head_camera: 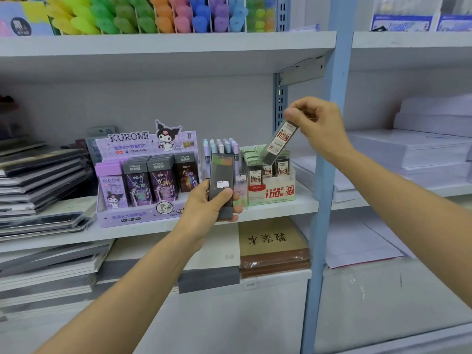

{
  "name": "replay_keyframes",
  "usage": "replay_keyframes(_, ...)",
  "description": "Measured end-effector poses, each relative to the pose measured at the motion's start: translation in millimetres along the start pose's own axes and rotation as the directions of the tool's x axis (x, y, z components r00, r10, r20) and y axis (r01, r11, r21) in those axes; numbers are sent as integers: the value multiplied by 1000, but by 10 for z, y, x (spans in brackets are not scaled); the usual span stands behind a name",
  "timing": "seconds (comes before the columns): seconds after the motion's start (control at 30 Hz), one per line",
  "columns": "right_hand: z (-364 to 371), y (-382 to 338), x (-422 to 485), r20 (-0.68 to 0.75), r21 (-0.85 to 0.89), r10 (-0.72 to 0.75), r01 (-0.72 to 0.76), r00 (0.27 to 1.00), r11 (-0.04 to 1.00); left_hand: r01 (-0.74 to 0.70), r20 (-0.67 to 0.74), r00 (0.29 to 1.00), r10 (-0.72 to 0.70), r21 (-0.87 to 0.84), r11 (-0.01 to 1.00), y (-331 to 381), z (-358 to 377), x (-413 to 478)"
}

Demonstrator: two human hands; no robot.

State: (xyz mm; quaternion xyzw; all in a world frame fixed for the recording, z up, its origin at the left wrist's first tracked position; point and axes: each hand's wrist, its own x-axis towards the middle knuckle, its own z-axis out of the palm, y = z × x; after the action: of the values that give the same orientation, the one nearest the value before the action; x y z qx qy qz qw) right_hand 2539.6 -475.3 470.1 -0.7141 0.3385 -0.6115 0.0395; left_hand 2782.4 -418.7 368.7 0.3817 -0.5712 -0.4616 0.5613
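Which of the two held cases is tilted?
The clear red-labelled case pinched by the right hand; the left hand holds its dark case nearly upright.

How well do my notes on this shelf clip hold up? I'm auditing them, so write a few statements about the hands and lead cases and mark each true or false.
1. The right hand pinches a slim lead case by its top end, tilted above the green-and-white display box. True.
2. The left hand holds nothing. False: it grips a dark flat case, thumb across its front.
3. The Kuromi display box stands to the right of the green-and-white display box. False: it stands to the left, on the same shelf.
4. A small white label shows on the dark flat case. True.
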Motion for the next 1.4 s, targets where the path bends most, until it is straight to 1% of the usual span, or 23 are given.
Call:
replay_keyframes(0.1, 163, 5, -37, 36, -60, -3, 5, 999, 998, 6, 5, 1000, -6, -1, 1000, -2, 15, -5)
replay_keyframes(0.2, 315, 19, -60, 103, -108, -7, 18, 995, 994, 10, 7, 1000, -10, 10, 1000, 6, 9, -20)
replay_keyframes(0.37, 477, 100, -115, 234, -195, 71, -24, 970, 980, 24, 1, 1000, -24, 22, 999, 34, -15, -46)
replay_keyframes(0.53, 558, 123, -130, 306, -221, 95, -26, 947, 975, 28, 16, 999, -29, 29, 999, 33, -35, -48)
replay_keyframes(0.63, 607, 128, -124, 280, -273, 90, -11, 956, 962, 25, 26, 999, -25, 35, 999, 17, -43, -44)
replay_keyframes(0.7, 624, 136, -152, 272, -263, 100, -26, 957, 965, 18, 38, 999, -20, 38, 999, 2, -49, -45)
replay_keyframes(0.87, 646, 173, -297, 287, -266, 61, 19, 956, 964, 9, 44, 999, -11, 46, 999, -19, -64, -55)
replay_keyframes(0.93, 627, 154, -324, 279, -252, 64, 9, 958, 968, 8, 48, 999, -10, 42, 999, -17, -68, -67)
replay_keyframes(1.03, 572, 61, -349, 211, -181, 19, 21, 977, 983, 10, 60, 998, -11, 24, 1000, -8, -85, -85)
replay_keyframes(1.07, 557, 4, -356, 204, -129, -9, 36, 979, 991, 10, 65, 998, -11, 18, 1000, 0, -93, -94)
replay_keyframes(1.1, 547, -62, -364, 230, -65, -22, 38, 973, 997, 8, 73, 997, -9, 13, 1000, 13, -100, -107)
replay_keyframes(1.17, 554, -191, -380, 380, 40, -16, 1, 925, 999, -3, 90, 996, 3, 2, 1000, 45, -122, -137)
replay_keyframes(1.23, 597, -275, -402, 537, 38, -15, -7, 843, 999, -1, 81, 997, 3, -20, 1000, 104, -163, -176)
replay_keyframes(1.27, 627, -299, -422, 590, 43, -19, -7, 807, 999, 9, 65, 998, -7, -27, 1000, 141, -198, -197)
replay_keyframes(1.33, 698, -336, -467, 654, 83, -51, -5, 755, 997, 29, 34, 999, -28, -34, 999, 210, -301, -247)
replay_keyframes(1.4, 781, -372, -509, 667, 123, -77, -8, 741, 992, 36, 23, 999, -35, -48, 998, 270, -423, -317)
